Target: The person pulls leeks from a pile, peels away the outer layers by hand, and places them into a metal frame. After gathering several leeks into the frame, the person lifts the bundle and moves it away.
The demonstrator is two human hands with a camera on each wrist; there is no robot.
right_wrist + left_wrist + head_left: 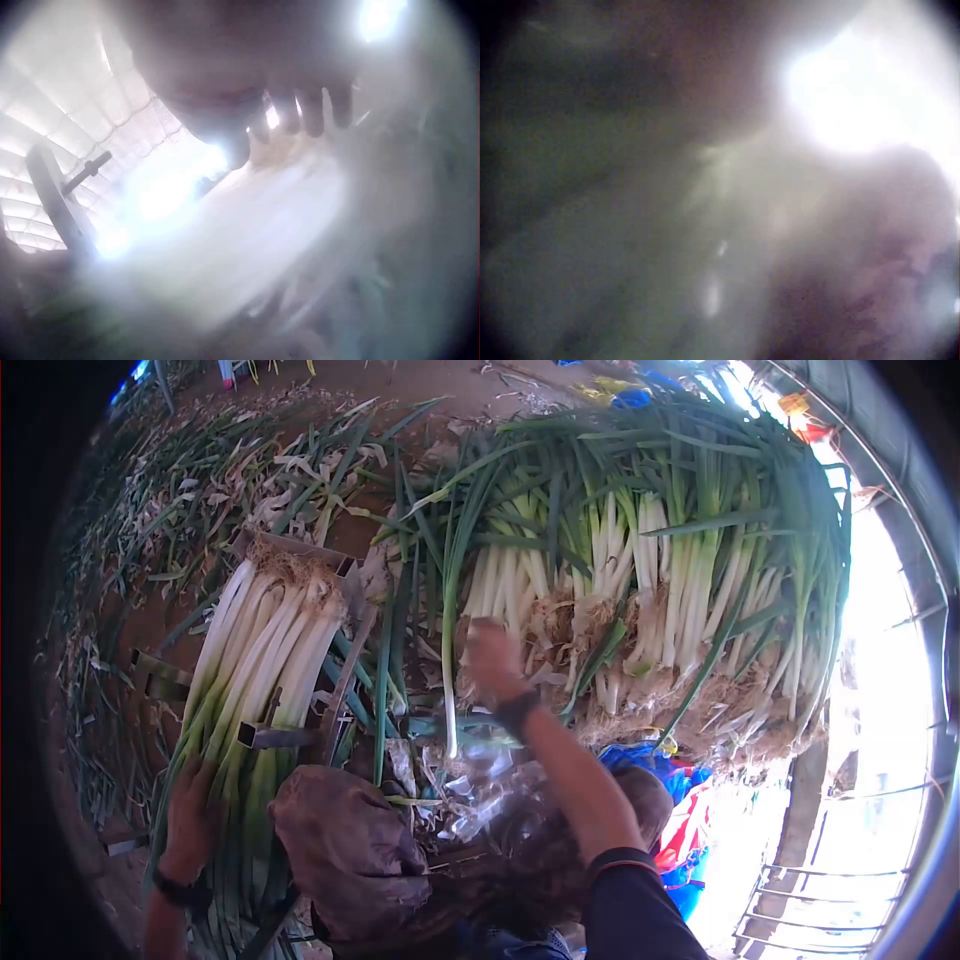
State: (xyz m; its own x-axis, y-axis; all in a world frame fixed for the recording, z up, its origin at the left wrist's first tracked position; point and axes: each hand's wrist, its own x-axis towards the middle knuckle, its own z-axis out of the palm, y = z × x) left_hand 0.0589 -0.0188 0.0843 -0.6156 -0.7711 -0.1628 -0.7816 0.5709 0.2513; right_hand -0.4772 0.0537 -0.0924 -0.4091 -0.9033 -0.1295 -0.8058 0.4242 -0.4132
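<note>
A bundle of leeks [265, 650] lies in a metal frame [275, 737] at the left, roots at the far end and green leaves toward the person. My left hand [193, 820] rests on those leaves, fingers extended. The left wrist view is too blurred for detail. My right hand [495, 658], blurred, is by the white stalks at the near left of a large leek pile [690, 560]; contact is unclear. In the right wrist view, the fingers [311, 112] of that hand hang apart with pale stalks [255, 232] below them.
Loose leaves and trimmings [180, 500] cover the ground at the back left. One leek [449, 690] hangs out from the pile's left side. Blue and red material [685, 810] lies beside the person's right knee. A metal-framed structure [880, 490] curves along the right.
</note>
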